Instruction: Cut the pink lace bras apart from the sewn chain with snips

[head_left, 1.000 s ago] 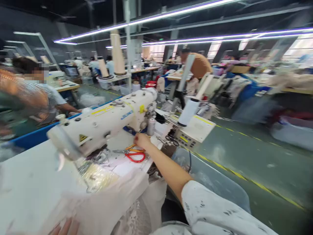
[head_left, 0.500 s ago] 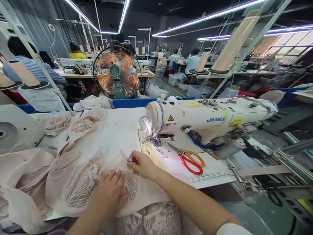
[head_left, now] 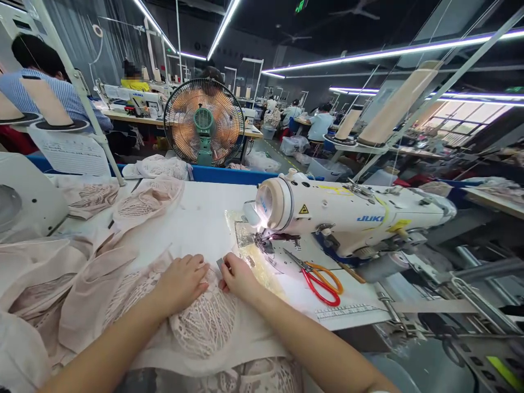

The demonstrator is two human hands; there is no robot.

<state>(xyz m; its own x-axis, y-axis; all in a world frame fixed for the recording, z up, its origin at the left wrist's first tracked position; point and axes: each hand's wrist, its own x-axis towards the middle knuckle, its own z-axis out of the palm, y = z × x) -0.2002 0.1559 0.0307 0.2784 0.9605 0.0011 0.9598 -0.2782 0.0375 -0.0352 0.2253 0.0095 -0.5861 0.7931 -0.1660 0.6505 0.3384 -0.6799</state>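
A pale pink lace bra [head_left: 204, 325] lies spread before me at the table's near edge. My left hand [head_left: 183, 284] rests at the top of its lace cup, fingers bent and closed on the fabric edge. Close beside it on the right, my right hand [head_left: 238, 279] pinches a small flat grey piece [head_left: 220, 265] between thumb and fingers; its exact kind is too small to make out. Just beyond my right hand stands the white sewing machine [head_left: 327, 210], its lamp lit over the needle area. Both palms are hidden from view.
Scissors [head_left: 321, 281] with red and orange handles lie right of my right hand. More bras [head_left: 39, 273] are heaped at left. Tall thread cones [head_left: 403, 101] stand behind the machine. A large fan [head_left: 203, 121] faces the table, and people sit at other machines.
My left hand has moved up from the middle of the lace cup to its top edge, its fingers now bent. The right hand still pinches the grey piece. The camera view has shifted slightly.
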